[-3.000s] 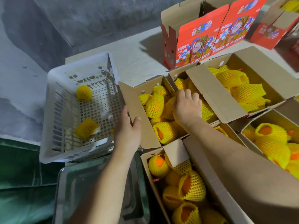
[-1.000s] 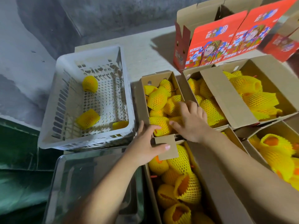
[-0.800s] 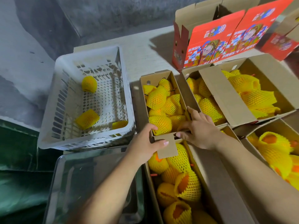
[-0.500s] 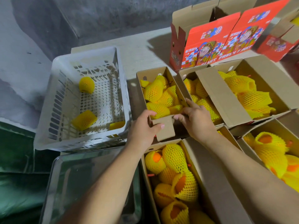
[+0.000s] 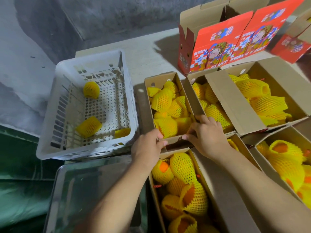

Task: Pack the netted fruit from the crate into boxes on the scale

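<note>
A white plastic crate (image 5: pixel 129 91) at the left holds three yellow netted pieces (image 5: pixel 88 126). Right of it stands an open cardboard box (image 5: pixel 149 105) full of netted fruit (image 5: pixel 161 101). My left hand (image 5: pixel 148 147) and my right hand (image 5: pixel 205 133) both grip the near end flap (image 5: pixel 173 140) of this box, fingers pinched on its edge. Just in front lies another open box (image 5: pixel 217 180) of netted oranges (image 5: pixel 182 167). A metal scale pan (image 5: pixel 80 185) sits bare at the lower left.
More open boxes of netted fruit (image 5: pixel 262 101) fill the right side. Red printed cartons (image 5: pixel 217 46) stand at the back on the pale table (image 5: pixel 148 52). Grey floor lies to the left, with a green sheet (image 5: pixel 20 165) below the crate.
The box's long side flap has been folded down. My hands moved from among the fruit to the near end flap and folded it up against the box. The view shifted slightly.
</note>
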The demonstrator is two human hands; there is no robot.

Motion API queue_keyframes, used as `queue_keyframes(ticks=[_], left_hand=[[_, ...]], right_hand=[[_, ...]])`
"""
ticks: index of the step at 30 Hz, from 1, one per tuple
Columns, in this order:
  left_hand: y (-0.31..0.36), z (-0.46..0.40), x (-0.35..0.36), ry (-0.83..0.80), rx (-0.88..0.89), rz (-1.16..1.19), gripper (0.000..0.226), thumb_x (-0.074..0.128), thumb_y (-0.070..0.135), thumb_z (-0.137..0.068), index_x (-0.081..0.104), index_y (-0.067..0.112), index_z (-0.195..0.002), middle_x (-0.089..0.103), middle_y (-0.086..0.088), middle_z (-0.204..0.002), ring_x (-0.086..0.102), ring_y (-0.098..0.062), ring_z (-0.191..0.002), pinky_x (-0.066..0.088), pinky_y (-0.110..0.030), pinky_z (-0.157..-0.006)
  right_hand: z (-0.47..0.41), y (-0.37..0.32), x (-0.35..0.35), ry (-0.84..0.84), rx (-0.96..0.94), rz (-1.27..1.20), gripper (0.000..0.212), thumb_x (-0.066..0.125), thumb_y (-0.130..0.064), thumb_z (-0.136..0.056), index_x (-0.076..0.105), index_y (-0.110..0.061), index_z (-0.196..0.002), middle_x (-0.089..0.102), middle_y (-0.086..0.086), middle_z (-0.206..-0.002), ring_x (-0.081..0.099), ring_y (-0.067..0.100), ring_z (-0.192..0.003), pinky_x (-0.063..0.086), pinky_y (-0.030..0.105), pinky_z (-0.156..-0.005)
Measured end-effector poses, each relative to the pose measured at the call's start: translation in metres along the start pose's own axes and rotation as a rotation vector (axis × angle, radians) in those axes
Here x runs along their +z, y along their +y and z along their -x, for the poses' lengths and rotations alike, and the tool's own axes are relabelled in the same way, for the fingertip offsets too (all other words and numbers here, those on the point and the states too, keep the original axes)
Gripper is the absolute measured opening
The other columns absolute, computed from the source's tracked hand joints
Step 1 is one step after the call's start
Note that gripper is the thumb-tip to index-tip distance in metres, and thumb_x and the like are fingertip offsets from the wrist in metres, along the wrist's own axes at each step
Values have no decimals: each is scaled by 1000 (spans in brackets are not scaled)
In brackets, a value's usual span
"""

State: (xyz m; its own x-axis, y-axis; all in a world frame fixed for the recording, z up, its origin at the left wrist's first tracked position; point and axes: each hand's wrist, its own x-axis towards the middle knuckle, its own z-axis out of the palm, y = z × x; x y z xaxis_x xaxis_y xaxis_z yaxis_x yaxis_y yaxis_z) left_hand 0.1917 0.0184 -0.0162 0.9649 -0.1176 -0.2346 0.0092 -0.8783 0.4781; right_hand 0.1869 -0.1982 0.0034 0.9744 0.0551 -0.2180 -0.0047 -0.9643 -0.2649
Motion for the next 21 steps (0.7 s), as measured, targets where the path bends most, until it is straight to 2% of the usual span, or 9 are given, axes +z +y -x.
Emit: queue_keyframes(ticks=[3,6,8,10,13,15,17,19,21], left_hand=[[-11,18,3,-61,23,13,28,63,60,-97,61,32,-93,65,9,-78,65,-18,-78,56,-39,-68],[-15,22,-2,-115,29,101,51,41,77,-97,52,31,-77,55,8,-68,60,-19,-73,41,-37,-57],[-14,22,-7,-139,47,59,55,34,80,-95,51,32,-76,53,10,-67,58,-18,-72,34,-34,-56],[-13,23,-8,-125,97,-24,52,38,77,-96,54,31,-79,56,9,-69,60,-17,-72,37,-34,-55],[-15,25,-7,-113,124,-2,41,46,68,-100,56,31,-85,59,8,-72,62,-21,-76,47,-37,-61],[-15,31,-8,-143,119,24,34,47,65,-102,60,34,-102,67,9,-86,66,-23,-87,54,-41,-70],[-15,39,-5,-143,92,74,35,50,61,-102,59,37,-126,70,7,-119,64,-22,-111,57,-44,-88],[-12,47,0,-46,59,174,36,54,53,-103,55,40,-136,58,7,-146,53,-20,-134,50,-43,-105],[-5,53,2,73,60,279,33,56,42,-105,55,40,-138,49,11,-156,45,-16,-141,43,-40,-113]], right_hand=[[18,1,1,-91,23,-10,29,58,-69,-91,63,-40,-95,39,-1,-126,41,28,-125,36,43,-99],[18,-2,-8,-167,46,-68,55,38,-83,-87,64,-42,-112,39,1,-134,35,32,-131,32,48,-106],[17,-8,-8,-99,83,-120,67,30,-85,-85,61,-39,-124,40,4,-140,34,36,-133,32,51,-109],[20,-15,0,-100,70,-58,63,32,-82,-90,65,-38,-119,32,8,-147,34,36,-135,33,49,-112],[24,-17,10,-144,53,-4,52,43,-80,-91,69,-37,-105,25,9,-146,37,34,-133,33,46,-113],[24,-18,8,-139,62,-6,46,46,-77,-92,67,-39,-108,26,8,-146,36,34,-135,31,46,-115],[26,-27,8,-96,82,43,42,49,-71,-95,62,-40,-120,28,9,-147,32,34,-137,30,48,-115],[33,-45,14,-3,72,41,44,51,-62,-97,54,-36,-133,37,7,-139,34,33,-134,32,48,-112],[45,-65,19,79,-29,-36,41,52,-51,-99,53,-32,-135,44,4,-132,39,31,-127,35,47,-108]])
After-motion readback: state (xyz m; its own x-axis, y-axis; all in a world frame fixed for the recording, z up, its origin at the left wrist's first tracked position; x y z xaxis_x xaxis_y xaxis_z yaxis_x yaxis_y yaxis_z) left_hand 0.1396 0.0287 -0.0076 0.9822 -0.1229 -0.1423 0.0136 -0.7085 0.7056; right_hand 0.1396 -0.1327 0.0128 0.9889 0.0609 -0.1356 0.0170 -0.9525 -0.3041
